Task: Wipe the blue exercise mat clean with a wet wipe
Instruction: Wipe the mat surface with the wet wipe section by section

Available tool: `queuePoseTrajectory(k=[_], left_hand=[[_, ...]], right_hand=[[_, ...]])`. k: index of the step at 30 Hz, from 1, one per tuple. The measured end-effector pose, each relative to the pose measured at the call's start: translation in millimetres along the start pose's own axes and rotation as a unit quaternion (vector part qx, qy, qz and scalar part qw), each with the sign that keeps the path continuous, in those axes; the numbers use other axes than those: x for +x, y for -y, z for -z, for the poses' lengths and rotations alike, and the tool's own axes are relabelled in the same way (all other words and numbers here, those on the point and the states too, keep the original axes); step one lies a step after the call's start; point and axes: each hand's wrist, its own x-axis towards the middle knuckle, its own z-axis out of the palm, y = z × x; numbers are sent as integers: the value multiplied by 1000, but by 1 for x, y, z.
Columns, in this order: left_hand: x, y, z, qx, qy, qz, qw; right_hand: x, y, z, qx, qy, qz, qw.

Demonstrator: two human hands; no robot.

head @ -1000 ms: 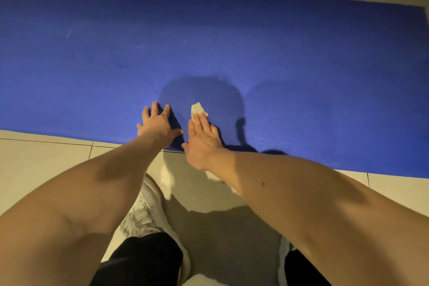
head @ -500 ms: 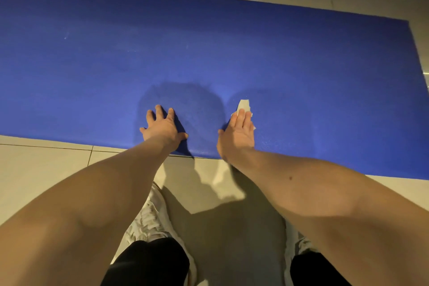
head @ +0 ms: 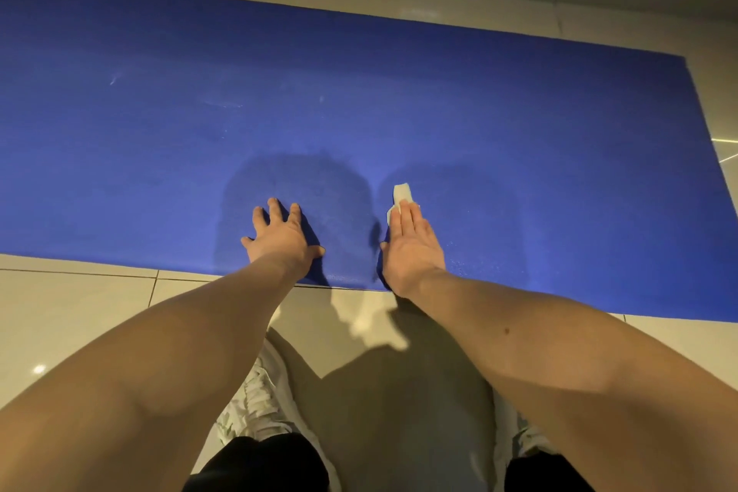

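Over white sneakers on pale floor tiles, plants the left hand, fingers spread and holding nothing, on the near edge of the blue mat, and to its right presses the wet wipe down under the straight fingers of the right hand.

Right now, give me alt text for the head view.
The right hand presses a white wet wipe flat on the blue exercise mat near its closest edge; the left hand rests spread on the mat beside it.
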Motion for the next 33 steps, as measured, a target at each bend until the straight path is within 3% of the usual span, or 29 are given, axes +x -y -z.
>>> queuePoseTrajectory(k=[5, 10, 13, 16, 19, 23, 27, 30, 31, 33], left_hand=[[-1, 1, 3, -1, 5, -6, 1000], [-6, 11, 20, -14, -8, -61, 998], [-14, 5, 39, -157, -8, -131, 979], [-33, -15, 64, -341, 59, -152, 926], [-51, -29, 82, -386, 83, -161, 904], [-80, -29, 96, -352, 45, -187, 916], [-112, -19, 102, -340, 34, -199, 918], [-130, -8, 108, -331, 38, -205, 920], [-136, -4, 111, -321, 38, -208, 923], [-146, 5, 118, -294, 34, -223, 929]], right_hand=[[-5, 32, 0, 88, -69, 37, 993], [-4, 43, 14, 262, -57, 12, 963], [-6, 48, 38, 353, -54, 13, 934], [-14, 48, 69, 444, -43, 10, 895], [-29, 44, 94, 443, -42, -25, 895], [-56, 41, 111, 410, -53, -71, 908], [-89, 55, 118, 386, -58, -175, 904], [-118, 76, 120, 414, -67, -242, 875], [-126, 83, 119, 454, -73, -254, 851], [-144, 99, 118, 585, -78, -274, 759]])
